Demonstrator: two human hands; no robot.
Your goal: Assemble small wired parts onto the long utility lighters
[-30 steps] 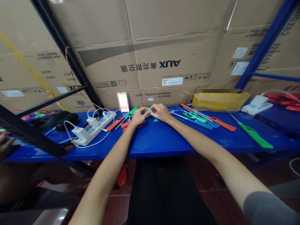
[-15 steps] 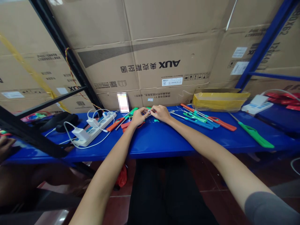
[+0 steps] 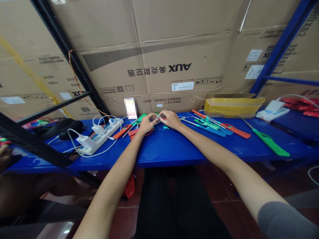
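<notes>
My left hand [image 3: 148, 123] and my right hand [image 3: 170, 119] meet at the back of the blue table [image 3: 171, 149]. Their fingertips pinch together around something small, too tiny and covered to name. A small green piece [image 3: 165, 127] lies just under my right hand. Beside my left hand is an orange stick lighter [image 3: 122, 131] with a metal rod, along with red parts [image 3: 133, 132]. Right of my right hand lie more stick lighters: blue ones [image 3: 211, 130], an orange one [image 3: 236, 131], and a green one [image 3: 270, 142] farther off.
A white power strip [image 3: 101, 137] with plugged chargers and looping cables is on the left. A yellow-taped carton [image 3: 234, 106] stands at the back right, near another white socket block [image 3: 272, 111]. Cardboard [image 3: 159, 33] walls the back. Part of another person [image 3: 5, 156] shows at far left.
Both hands stay nearly in place, with only slight finger movement at the fingertips. The view has shifted very slightly.
</notes>
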